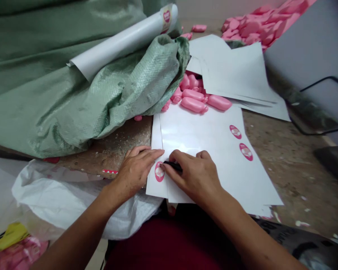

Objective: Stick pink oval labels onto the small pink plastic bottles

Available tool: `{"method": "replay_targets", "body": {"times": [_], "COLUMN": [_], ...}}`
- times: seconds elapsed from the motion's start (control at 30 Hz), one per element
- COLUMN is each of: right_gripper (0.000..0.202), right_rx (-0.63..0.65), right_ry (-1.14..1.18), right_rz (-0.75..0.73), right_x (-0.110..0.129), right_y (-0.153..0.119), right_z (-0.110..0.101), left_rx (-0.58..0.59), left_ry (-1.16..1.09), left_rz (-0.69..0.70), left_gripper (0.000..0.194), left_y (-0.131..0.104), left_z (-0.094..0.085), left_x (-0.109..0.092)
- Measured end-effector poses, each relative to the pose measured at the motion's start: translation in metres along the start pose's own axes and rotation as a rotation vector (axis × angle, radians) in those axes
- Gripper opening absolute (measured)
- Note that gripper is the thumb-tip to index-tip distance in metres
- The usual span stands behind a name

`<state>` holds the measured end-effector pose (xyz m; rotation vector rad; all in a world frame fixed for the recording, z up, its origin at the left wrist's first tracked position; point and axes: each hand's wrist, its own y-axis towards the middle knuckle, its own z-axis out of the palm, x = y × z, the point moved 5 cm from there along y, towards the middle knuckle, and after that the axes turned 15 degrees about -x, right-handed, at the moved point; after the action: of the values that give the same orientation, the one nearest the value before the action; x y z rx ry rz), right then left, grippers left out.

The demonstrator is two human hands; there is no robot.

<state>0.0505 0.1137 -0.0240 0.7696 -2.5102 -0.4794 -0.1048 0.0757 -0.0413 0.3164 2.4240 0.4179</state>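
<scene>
My left hand [136, 168] lies on the left edge of the white sheets, fingers stretched out and fairly flat, holding nothing. A pink oval sticker [159, 172] is just to the right of it, on a white sheet. Closed around a small black tool [173, 165], my right hand [195, 172] rests on the sheet at that sticker's right edge. The tool's tip is too small to make out. Two more pink oval stickers [246, 152] show on the right part of the white sheet stack [197, 131].
Several pink bottle-shaped pieces [193, 105] lie at the stack's far edge, with more heaped at the back right. A green woven sack [73, 108] bulges at left, bearing a white roll [124, 43]. Loose white sheets [236, 71] lie behind. A black wire frame [301, 131] stands right.
</scene>
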Motion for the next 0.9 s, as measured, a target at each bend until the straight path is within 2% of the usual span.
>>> {"method": "replay_targets", "body": {"times": [0.07,0.13,0.23,0.33,0.4,0.5,0.57,0.63,0.73,0.9], "right_gripper": [0.019,0.021,0.028,0.033,0.035,0.039,0.042,0.046,0.052,0.053], "right_rx": [0.005,0.070,0.164,0.153,0.145,0.163,0.148,0.133,0.145,0.134], "right_ry": [-0.032,0.042,0.429,0.853,0.995,1.081,1.106,1.120,1.133,1.149], "right_rz": [0.042,0.149,0.403,0.607,0.668,0.703,0.729,0.751,0.778,0.762], "right_x": [0.000,-0.002,-0.006,-0.011,-0.015,-0.024,-0.033,-0.041,-0.051,-0.067], "right_y": [0.001,0.001,0.000,-0.001,-0.005,-0.013,-0.019,-0.027,-0.040,-0.059], "right_z": [0.001,0.002,-0.004,-0.019,-0.031,-0.045,-0.052,-0.058,-0.064,-0.074], "left_rx": [-0.020,-0.032,-0.022,-0.035,-0.044,-0.042,-0.086,-0.134,-0.123,0.022], "left_ry": [-0.007,-0.005,0.007,0.010,0.001,0.000,0.047,0.130,0.248,0.331], "left_rz": [-0.001,-0.011,-0.019,-0.019,-0.013,-0.003,0.002,0.033,0.107,0.142], "left_gripper": [0.039,0.038,0.039,0.039,0.039,0.037,0.033,0.030,0.031,0.035], "left_y": [0.000,0.000,0.000,0.000,0.002,0.012,0.029,0.054,0.104,0.186], "left_z": [-0.001,-0.001,0.001,-0.002,-0.009,-0.021,-0.028,-0.028,-0.004,0.063], "left_x": [0.000,0.001,0.003,0.002,-0.002,-0.007,-0.011,-0.020,-0.039,-0.057]}}
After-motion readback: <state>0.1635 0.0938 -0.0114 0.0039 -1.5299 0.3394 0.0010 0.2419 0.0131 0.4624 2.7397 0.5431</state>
